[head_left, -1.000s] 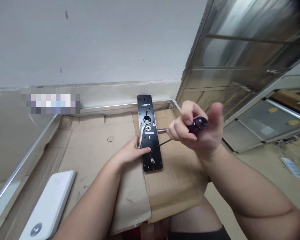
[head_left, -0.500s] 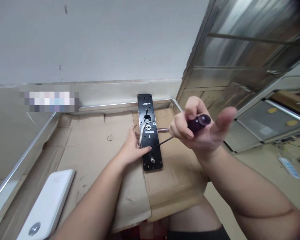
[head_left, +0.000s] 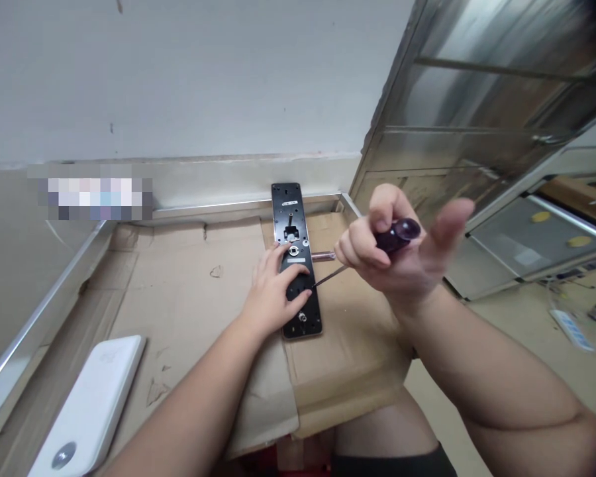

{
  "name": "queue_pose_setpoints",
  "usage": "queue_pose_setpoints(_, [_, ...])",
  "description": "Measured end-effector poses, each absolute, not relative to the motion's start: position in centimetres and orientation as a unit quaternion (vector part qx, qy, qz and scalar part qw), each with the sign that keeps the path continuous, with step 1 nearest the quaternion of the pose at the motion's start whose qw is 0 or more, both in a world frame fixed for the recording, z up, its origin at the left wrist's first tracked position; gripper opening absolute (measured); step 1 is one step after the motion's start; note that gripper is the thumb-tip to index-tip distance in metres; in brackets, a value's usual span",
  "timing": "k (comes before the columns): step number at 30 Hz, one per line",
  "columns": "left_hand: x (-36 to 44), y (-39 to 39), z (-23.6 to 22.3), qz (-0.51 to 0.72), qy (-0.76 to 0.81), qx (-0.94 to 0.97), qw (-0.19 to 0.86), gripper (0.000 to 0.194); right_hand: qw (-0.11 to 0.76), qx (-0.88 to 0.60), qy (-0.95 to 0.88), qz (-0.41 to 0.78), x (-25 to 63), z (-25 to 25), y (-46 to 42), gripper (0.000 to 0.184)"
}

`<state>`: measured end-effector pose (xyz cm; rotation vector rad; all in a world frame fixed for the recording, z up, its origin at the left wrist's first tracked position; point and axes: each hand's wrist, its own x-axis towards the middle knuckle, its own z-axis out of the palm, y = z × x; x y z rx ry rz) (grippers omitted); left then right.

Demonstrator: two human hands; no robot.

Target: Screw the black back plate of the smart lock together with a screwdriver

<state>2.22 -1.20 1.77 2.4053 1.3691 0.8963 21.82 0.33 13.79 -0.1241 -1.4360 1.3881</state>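
A long black door lock panel (head_left: 292, 199) lies back side up on cardboard, with a threaded post and a round fitting on it. A copper-coloured bar, seemingly its lever handle (head_left: 322, 256), sticks out from under its right edge. My left hand (head_left: 273, 291) rests across the panel with fingers spread, thumb and index finger near the screwdriver tip. My right hand (head_left: 387, 252) is wrapped round the dark purple handle of a screwdriver (head_left: 396, 235), thumb stretched away from it. The thin shaft slants down left to the panel, its tip beside my left thumb. The white cable is hidden under my left hand.
Cardboard (head_left: 179, 278) lines a metal-edged table against the wall. A white power bank (head_left: 92, 404) lies at the left. A metal door (head_left: 457, 112) leans at the right, with a frame unit (head_left: 531, 238) and a power strip (head_left: 572, 330) beyond.
My left hand has shifted up and right, from the panel's left edge to across its face, covering the cable. My right thumb has swung outward from the screwdriver handle.
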Motion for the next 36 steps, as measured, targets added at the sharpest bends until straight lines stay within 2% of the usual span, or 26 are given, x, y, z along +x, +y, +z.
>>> queue_pose_setpoints(4, [2.1,-0.9,1.4,0.306,0.461,0.822,0.134,0.024,0.612,-0.115,-0.594,0.509,21.2,13.3,0.0,0.035])
queue_pose_setpoints(9, [2.2,-0.8,1.3,0.292,0.448,0.830,0.158,0.021,0.573,-0.123,-0.630,0.509,21.4,13.4,0.1,0.049])
queue_pose_setpoints(14, [2.3,-0.8,1.4,0.275,0.460,0.828,0.167,0.021,0.563,-0.105,-0.575,0.585,21.4,13.9,-0.2,0.050])
queue_pose_setpoints(20, [2.4,-0.8,1.8,0.266,0.470,0.821,0.184,0.020,0.575,-0.094,-0.569,0.581,22.1,14.7,-0.1,0.055])
queue_pose_setpoints(29, [2.2,-0.7,1.6,0.276,0.463,0.820,0.191,0.021,0.576,-0.101,-0.569,0.577,22.2,14.4,0.4,0.055])
queue_pose_setpoints(36, [2.3,-0.8,1.6,0.271,0.457,0.827,0.184,0.020,0.562,-0.051,-0.624,0.541,21.3,13.5,-0.7,0.044])
